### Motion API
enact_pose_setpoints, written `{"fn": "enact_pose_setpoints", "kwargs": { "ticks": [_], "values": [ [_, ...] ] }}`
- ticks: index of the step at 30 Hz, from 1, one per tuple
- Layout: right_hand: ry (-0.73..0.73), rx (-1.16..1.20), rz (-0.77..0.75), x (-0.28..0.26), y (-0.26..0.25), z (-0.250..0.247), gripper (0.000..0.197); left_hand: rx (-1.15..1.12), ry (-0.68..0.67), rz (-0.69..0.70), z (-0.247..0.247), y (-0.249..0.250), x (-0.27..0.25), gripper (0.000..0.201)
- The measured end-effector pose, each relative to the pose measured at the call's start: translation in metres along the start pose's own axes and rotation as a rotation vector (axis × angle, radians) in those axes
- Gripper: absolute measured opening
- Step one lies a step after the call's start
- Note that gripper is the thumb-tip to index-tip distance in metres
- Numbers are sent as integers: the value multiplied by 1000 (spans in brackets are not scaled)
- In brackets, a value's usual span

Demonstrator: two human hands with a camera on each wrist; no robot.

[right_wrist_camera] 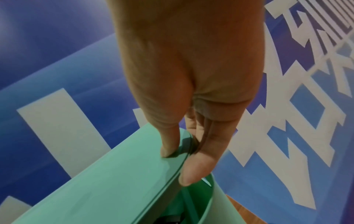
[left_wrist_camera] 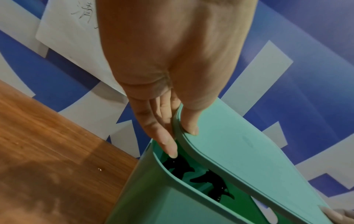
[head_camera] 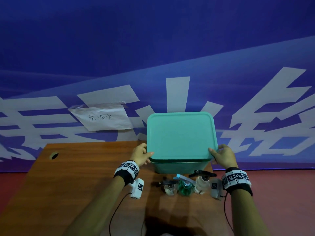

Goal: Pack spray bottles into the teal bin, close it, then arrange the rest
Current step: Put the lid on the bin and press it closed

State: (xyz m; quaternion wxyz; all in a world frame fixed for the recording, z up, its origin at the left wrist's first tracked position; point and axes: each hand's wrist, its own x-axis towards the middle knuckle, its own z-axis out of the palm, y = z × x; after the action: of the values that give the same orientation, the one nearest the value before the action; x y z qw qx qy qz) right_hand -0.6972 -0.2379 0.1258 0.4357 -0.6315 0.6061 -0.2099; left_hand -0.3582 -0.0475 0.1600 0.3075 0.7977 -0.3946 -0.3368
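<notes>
The teal bin (head_camera: 179,166) stands on the wooden desk with its teal lid (head_camera: 180,135) held just above the rim, front edge raised. My left hand (head_camera: 142,153) pinches the lid's left front corner, thumb on top (left_wrist_camera: 188,121), fingers underneath. My right hand (head_camera: 222,155) pinches the right front corner the same way (right_wrist_camera: 172,145). Through the gap, black spray heads (left_wrist_camera: 216,181) show inside the bin (left_wrist_camera: 164,201). Three spray bottles stand in front of the bin: a small clear one (head_camera: 168,188), a green one (head_camera: 185,185) and a clear one with a black trigger (head_camera: 202,182).
The wooden desk (head_camera: 76,176) stretches to the left, with a cable hole (head_camera: 54,155) near its back left. A blue banner with a taped paper note (head_camera: 102,118) hangs right behind the desk. Red floor (head_camera: 281,193) lies to the right.
</notes>
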Motion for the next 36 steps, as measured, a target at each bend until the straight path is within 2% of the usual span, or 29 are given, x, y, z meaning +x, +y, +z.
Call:
{"fn": "enact_pose_setpoints", "kwargs": {
  "ticks": [3,9,14,18,26,36],
  "values": [
    [-62,-32,10,2,-2,-2,41,23,-21,-27,1,-2,6,18],
    [-69,-256,-64,11,10,4,41,64,-37,-97,3,-5,13,21],
    [-51,-247,-79,11,10,7,39,84,-52,-177,6,-6,15,23],
    [-78,-222,-72,12,13,9,38,122,-55,-171,6,-4,14,22],
    [-172,-252,-61,17,17,9,52,238,-89,-141,5,-4,6,24],
    [-198,-282,-67,17,12,5,57,326,-137,-138,0,5,11,22]
  ]
}}
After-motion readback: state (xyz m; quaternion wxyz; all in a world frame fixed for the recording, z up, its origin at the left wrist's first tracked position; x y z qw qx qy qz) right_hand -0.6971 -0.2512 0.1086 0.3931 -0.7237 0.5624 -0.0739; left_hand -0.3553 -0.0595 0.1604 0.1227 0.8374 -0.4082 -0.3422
